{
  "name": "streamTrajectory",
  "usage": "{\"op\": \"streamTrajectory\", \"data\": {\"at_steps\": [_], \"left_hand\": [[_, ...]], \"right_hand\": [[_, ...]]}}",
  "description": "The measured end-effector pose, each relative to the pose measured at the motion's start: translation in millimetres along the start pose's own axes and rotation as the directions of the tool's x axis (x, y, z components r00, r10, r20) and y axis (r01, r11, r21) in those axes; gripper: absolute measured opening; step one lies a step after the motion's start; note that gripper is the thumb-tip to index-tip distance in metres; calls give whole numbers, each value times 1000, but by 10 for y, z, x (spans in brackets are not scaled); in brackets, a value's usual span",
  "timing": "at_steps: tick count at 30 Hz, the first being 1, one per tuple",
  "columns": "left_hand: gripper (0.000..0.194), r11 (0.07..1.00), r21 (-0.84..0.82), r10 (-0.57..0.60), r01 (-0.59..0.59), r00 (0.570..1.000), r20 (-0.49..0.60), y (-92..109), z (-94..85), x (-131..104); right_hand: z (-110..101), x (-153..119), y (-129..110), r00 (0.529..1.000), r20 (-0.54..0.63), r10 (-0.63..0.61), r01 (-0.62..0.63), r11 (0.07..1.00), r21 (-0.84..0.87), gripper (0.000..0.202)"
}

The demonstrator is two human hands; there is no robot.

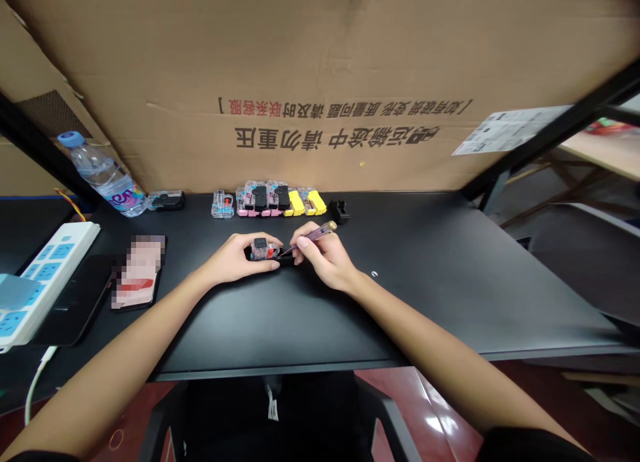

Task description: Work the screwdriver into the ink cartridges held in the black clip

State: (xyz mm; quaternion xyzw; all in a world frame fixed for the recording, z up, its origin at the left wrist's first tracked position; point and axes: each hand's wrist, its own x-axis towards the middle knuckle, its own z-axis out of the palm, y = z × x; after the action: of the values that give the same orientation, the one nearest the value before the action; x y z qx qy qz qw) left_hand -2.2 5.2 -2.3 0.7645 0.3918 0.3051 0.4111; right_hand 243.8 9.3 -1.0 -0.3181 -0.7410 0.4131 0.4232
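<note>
Both hands grip a clear cartridge and purple tool.

Matt black table, clear plastic cartridge

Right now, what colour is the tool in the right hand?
Purple with a gold end, tool seen in the head view.

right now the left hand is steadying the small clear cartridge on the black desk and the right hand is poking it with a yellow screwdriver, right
Not quite: the head view shows the tool in the right hand is purple, not yellow. The rest holds: the left hand steadies the small clear cartridge on the black desk.
</note>
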Motion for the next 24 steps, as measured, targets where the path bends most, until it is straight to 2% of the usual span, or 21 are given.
{"op": "streamTrajectory", "data": {"at_steps": [8,17,24], "left_hand": [[40,1000,17,-7,7,1000,6,-25,7,5],[36,998,55,0,1,1000,-15,-5,11,5],[32,995,99,1,5,998,-60,53,19,-19]], "right_hand": [[-4,-5,3,1000,-18,7,-6,995,98,50],[2,5,4,999,10,-38,38,999,18,43],[65,-2,37,992,-75,-104,105,994,8,30]]}}
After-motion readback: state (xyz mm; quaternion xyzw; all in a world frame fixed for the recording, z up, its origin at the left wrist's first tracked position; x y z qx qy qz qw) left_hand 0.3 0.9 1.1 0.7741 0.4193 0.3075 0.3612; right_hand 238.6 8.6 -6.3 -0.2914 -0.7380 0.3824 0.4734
